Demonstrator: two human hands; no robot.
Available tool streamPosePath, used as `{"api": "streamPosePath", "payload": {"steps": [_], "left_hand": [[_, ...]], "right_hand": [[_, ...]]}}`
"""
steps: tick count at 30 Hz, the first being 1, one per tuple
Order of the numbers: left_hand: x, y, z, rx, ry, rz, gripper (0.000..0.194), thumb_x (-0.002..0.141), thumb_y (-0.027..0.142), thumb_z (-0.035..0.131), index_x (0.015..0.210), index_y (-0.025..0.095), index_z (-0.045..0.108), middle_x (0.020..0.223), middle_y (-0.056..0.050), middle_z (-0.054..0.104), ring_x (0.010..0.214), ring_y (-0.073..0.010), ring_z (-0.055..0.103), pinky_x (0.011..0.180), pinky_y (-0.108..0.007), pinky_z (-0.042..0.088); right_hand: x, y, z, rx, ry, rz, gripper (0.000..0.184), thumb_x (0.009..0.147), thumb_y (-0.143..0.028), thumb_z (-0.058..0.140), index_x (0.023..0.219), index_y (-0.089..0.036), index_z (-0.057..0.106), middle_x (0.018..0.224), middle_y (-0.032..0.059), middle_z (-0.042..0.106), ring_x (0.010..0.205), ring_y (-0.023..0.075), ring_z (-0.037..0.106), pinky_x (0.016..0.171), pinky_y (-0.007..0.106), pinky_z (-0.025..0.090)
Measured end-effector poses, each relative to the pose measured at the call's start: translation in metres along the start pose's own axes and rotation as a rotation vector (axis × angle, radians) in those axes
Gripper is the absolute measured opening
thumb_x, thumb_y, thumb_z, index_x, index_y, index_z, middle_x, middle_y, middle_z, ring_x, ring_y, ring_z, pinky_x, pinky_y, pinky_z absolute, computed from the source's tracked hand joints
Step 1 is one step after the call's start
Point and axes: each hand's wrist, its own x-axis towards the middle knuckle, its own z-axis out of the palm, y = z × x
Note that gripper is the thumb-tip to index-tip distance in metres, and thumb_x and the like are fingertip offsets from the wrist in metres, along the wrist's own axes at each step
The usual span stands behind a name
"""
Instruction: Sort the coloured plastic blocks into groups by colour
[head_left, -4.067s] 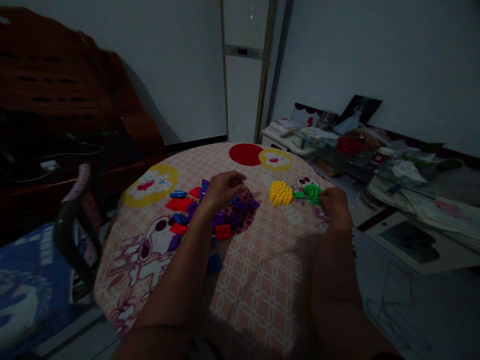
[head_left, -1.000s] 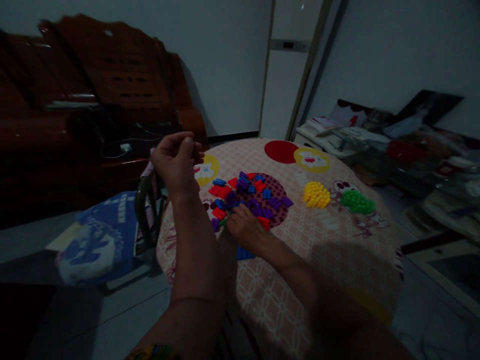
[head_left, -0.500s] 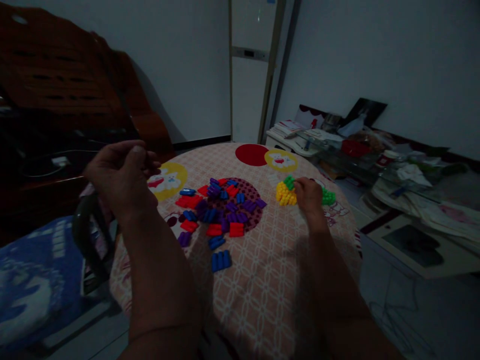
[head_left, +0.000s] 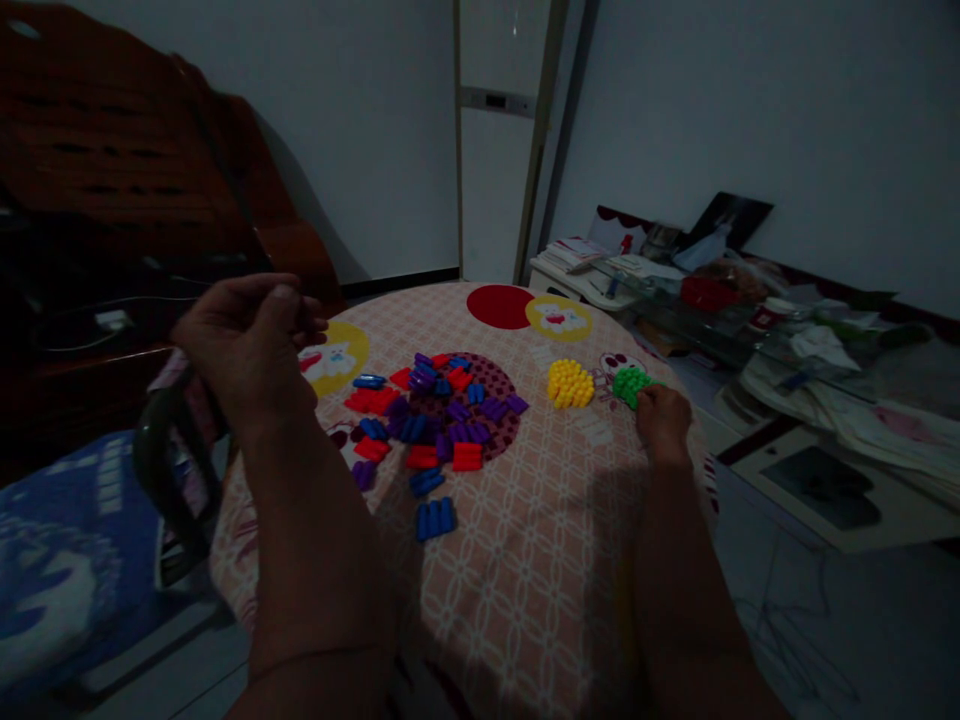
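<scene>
My right hand (head_left: 664,422) is at the pile of green toy blocks (head_left: 631,385) on the right of the table, fingers closed on a green block at its near edge; the fingers mostly hide that block. To its left lies a pile of yellow toy blocks (head_left: 570,384). My left hand (head_left: 251,340) is raised by the table's left side, fingers curled in and thumb against them, with nothing visible in it. Scattered mid-left on the table are red blocks (head_left: 467,457), purple blocks (head_left: 469,433) and blue blocks (head_left: 436,519), ridged like joined tubes.
A patterned cloth covers the round table (head_left: 517,560). On the left stand a chair with a blue cover (head_left: 52,580) and a dark wooden bench (head_left: 112,170). A cluttered glass-topped stand (head_left: 720,330) runs along the right wall, and a tall white cabinet (head_left: 491,190) stands behind.
My right hand took a green block from the scattered blocks, carried it right past the yellow pile, and now has it at the green pile. My left hand has stayed raised at the left.
</scene>
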Motion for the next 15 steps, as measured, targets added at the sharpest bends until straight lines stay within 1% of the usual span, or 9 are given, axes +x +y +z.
{"api": "streamPosePath", "payload": {"steps": [3, 5, 9, 13, 15], "left_hand": [[0.001, -0.001, -0.001, 0.004, -0.006, 0.006, 0.016, 0.069, 0.015, 0.063, 0.082, 0.010, 0.070, 0.055, 0.004, 0.062, 0.040, -0.0063, 0.054, 0.037, -0.016, 0.045], [0.001, -0.001, -0.002, 0.002, -0.008, 0.007, 0.016, 0.068, 0.015, 0.063, 0.081, 0.010, 0.071, 0.055, 0.004, 0.063, 0.040, -0.0064, 0.053, 0.036, -0.016, 0.043], [0.001, 0.000, -0.002, 0.007, 0.000, -0.001, 0.016, 0.067, 0.015, 0.063, 0.080, 0.011, 0.071, 0.055, 0.003, 0.063, 0.040, -0.0062, 0.052, 0.036, -0.016, 0.042], [0.002, -0.001, -0.003, -0.013, 0.009, 0.002, 0.015, 0.067, 0.015, 0.063, 0.080, 0.011, 0.071, 0.056, 0.003, 0.063, 0.042, -0.0066, 0.054, 0.038, -0.017, 0.044], [0.002, -0.002, -0.004, -0.017, 0.001, 0.009, 0.015, 0.068, 0.015, 0.064, 0.080, 0.011, 0.071, 0.056, 0.003, 0.063, 0.042, -0.0065, 0.054, 0.039, -0.017, 0.045]], "right_hand": [[0.000, -0.002, 0.004, -0.049, -0.015, 0.004, 0.031, 0.086, -0.025, 0.050, 0.092, -0.012, 0.077, 0.089, 0.0163, 0.074, 0.075, 0.0225, 0.063, 0.069, 0.031, 0.040], [-0.001, 0.000, 0.006, -0.035, 0.007, 0.005, 0.030, 0.084, -0.025, 0.051, 0.093, -0.012, 0.076, 0.089, 0.0156, 0.074, 0.075, 0.0227, 0.063, 0.069, 0.031, 0.041], [-0.002, 0.006, 0.010, 0.080, 0.124, 0.039, 0.030, 0.077, -0.027, 0.054, 0.094, -0.013, 0.076, 0.087, 0.0143, 0.074, 0.077, 0.0241, 0.063, 0.071, 0.032, 0.042], [0.001, 0.013, 0.010, 0.211, 0.266, 0.187, 0.032, 0.077, -0.028, 0.049, 0.089, -0.013, 0.075, 0.083, 0.0141, 0.073, 0.074, 0.0245, 0.063, 0.070, 0.033, 0.044], [0.001, 0.012, 0.010, 0.269, 0.318, 0.230, 0.034, 0.077, -0.027, 0.047, 0.089, -0.012, 0.074, 0.082, 0.0142, 0.073, 0.073, 0.0243, 0.063, 0.070, 0.034, 0.044]]}}
